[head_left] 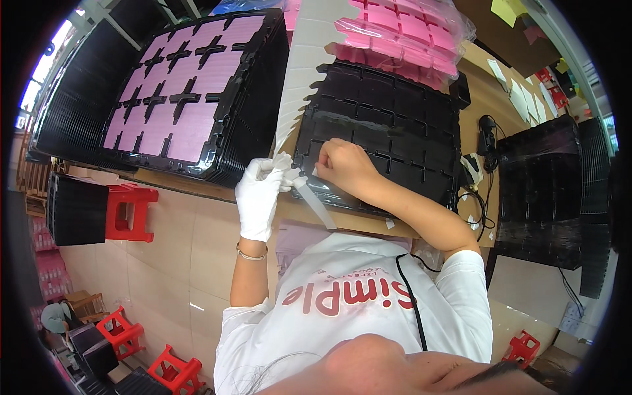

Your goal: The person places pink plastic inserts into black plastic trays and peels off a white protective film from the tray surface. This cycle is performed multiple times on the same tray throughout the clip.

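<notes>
Well to the left of the white-gloved left hand [255,205], a red plastic stool [131,212] is standing on the floor, while just beyond that hand a tall stack of black plastic trays [255,99] is showing flat lilac panels [191,141] on top. The left hand is clamping its fingers on a thin white strip [317,209], whose free end is trailing to its right, toward the body, over the tan counter [368,222]. Just right of it, the bare right hand [347,166] is curling its fingers inward above a black compartmented plastic tray [408,135]; whether it is gripping anything, I cannot tell. Beyond the right hand, pink plastic-wrapped trays [405,39] are lying, and well to its right thin black cables [486,204] are looping.
</notes>
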A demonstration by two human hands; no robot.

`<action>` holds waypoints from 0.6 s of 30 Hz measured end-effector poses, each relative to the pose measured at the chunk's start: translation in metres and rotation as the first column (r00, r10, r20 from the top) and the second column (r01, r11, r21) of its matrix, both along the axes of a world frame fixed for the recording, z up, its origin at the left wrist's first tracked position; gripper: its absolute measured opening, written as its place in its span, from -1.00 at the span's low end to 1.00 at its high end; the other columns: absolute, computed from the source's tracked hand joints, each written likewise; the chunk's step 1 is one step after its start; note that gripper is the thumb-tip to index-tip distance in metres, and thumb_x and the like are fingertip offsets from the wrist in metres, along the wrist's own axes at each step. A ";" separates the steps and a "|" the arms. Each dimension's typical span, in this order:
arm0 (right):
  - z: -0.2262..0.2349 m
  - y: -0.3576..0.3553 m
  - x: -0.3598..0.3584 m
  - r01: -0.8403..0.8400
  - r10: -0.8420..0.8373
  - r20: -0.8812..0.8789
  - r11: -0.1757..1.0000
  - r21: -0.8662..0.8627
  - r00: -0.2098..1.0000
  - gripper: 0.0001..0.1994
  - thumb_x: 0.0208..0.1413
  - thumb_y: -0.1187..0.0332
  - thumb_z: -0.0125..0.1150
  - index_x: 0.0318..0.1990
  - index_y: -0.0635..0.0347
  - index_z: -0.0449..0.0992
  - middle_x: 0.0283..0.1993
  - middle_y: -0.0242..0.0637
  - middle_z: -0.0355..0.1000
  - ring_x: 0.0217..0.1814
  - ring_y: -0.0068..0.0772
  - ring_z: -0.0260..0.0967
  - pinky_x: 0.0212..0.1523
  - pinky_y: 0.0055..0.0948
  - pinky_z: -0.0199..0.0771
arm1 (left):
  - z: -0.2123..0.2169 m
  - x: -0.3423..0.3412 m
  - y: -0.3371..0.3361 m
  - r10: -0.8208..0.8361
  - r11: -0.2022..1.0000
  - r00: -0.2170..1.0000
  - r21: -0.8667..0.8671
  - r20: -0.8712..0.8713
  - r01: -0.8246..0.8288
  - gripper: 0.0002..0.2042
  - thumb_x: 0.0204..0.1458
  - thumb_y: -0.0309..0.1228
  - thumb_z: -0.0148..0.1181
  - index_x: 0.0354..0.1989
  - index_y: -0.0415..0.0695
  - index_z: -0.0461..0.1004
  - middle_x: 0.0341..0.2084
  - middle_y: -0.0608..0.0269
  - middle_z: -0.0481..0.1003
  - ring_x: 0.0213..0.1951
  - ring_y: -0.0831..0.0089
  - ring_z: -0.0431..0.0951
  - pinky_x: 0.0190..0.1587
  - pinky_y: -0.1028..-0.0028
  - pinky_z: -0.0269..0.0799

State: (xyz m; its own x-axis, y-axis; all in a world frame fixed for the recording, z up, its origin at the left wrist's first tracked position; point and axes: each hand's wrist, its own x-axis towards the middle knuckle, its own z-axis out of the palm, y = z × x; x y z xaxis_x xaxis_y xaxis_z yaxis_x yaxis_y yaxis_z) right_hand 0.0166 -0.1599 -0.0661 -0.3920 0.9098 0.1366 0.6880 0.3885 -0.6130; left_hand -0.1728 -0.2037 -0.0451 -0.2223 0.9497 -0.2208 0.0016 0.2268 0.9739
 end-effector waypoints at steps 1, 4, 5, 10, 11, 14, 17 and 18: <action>0.003 0.000 0.000 0.004 -0.005 -0.008 1.000 -0.015 1.000 -0.87 -0.12 0.40 0.31 -0.47 0.24 0.50 -0.42 -0.21 0.41 -0.40 -0.21 0.42 -0.33 -0.29 0.43 | 0.002 0.002 0.000 0.005 1.000 1.000 -0.002 -0.003 -0.005 -0.89 0.13 -0.44 0.25 -0.30 -0.23 0.50 -0.44 0.31 0.56 -0.49 0.69 0.53 -0.44 0.68 0.44; 0.000 0.000 0.003 -0.091 0.094 -0.076 0.995 0.037 0.993 -0.88 -0.13 0.42 0.31 -0.48 0.24 0.50 -0.43 -0.21 0.41 -0.42 -0.24 0.42 -0.35 -0.31 0.43 | -0.001 0.002 0.003 0.010 0.999 1.000 0.030 0.013 -0.011 -0.89 0.13 -0.44 0.25 -0.31 -0.22 0.50 -0.45 0.31 0.56 -0.49 0.69 0.53 -0.44 0.68 0.44; -0.002 0.000 0.005 -0.138 0.145 -0.103 0.988 0.072 0.984 -0.89 -0.14 0.43 0.31 -0.48 0.25 0.50 -0.43 -0.22 0.41 -0.43 -0.25 0.41 -0.36 -0.33 0.43 | -0.003 0.002 0.004 0.010 0.999 1.000 0.048 0.022 -0.011 -0.89 0.13 -0.44 0.25 -0.31 -0.22 0.50 -0.45 0.31 0.56 -0.49 0.68 0.53 -0.44 0.68 0.44; 0.006 -0.005 0.018 -0.160 0.128 -0.284 0.983 -0.092 0.950 -0.83 -0.11 0.37 0.36 -0.48 0.24 0.48 -0.44 -0.27 0.38 -0.46 -0.34 0.37 -0.38 -0.39 0.41 | -0.007 0.004 0.007 0.003 1.000 1.000 0.022 0.016 -0.004 -0.87 0.12 -0.42 0.26 -0.32 -0.22 0.50 -0.44 0.30 0.57 -0.46 0.66 0.56 -0.42 0.67 0.46; 0.005 -0.006 0.020 -0.126 0.088 -0.314 0.987 -0.100 0.945 -0.82 -0.10 0.35 0.37 -0.47 0.24 0.48 -0.45 -0.29 0.37 -0.46 -0.35 0.36 -0.38 -0.40 0.41 | -0.007 0.004 0.008 -0.012 1.000 1.000 0.008 0.018 0.011 -0.90 0.14 -0.45 0.23 -0.32 -0.22 0.48 -0.43 0.31 0.56 -0.44 0.66 0.57 -0.43 0.67 0.45; 0.010 -0.005 0.012 -0.037 0.032 -0.180 0.999 -0.021 0.983 -0.78 -0.08 0.29 0.38 -0.44 0.22 0.48 -0.45 -0.30 0.37 -0.45 -0.33 0.38 -0.37 -0.37 0.42 | -0.011 0.009 0.008 0.005 0.999 0.993 0.042 0.114 -0.010 -0.82 0.09 -0.37 0.31 -0.32 -0.24 0.53 -0.45 0.27 0.59 -0.49 0.66 0.54 -0.42 0.66 0.45; -0.002 -0.002 0.003 -0.028 0.030 -0.041 0.999 0.042 0.999 -0.81 -0.11 0.31 0.33 -0.43 0.20 0.48 -0.44 -0.28 0.40 -0.40 -0.24 0.43 -0.35 -0.30 0.43 | -0.012 0.012 0.007 -0.005 0.999 0.999 0.038 0.050 0.003 -0.82 0.09 -0.37 0.32 -0.32 -0.24 0.53 -0.45 0.27 0.59 -0.50 0.66 0.53 -0.42 0.65 0.45; -0.004 0.000 0.002 -0.021 0.021 -0.007 0.999 0.043 1.000 -0.82 -0.12 0.31 0.32 -0.43 0.20 0.49 -0.44 -0.28 0.40 -0.39 -0.23 0.44 -0.34 -0.29 0.44 | -0.011 0.011 0.006 -0.011 1.000 0.999 0.025 0.048 0.010 -0.82 0.09 -0.37 0.32 -0.31 -0.24 0.53 -0.45 0.27 0.59 -0.50 0.66 0.53 -0.42 0.65 0.45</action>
State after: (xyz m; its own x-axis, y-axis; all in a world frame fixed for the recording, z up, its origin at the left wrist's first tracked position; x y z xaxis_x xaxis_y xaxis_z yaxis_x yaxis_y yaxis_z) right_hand 0.0189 -0.1603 -0.0701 -0.4097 0.8945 0.1790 0.6747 0.4291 -0.6006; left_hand -0.1616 -0.1973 -0.0564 -0.2022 0.9571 -0.2078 -0.0433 0.2032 0.9782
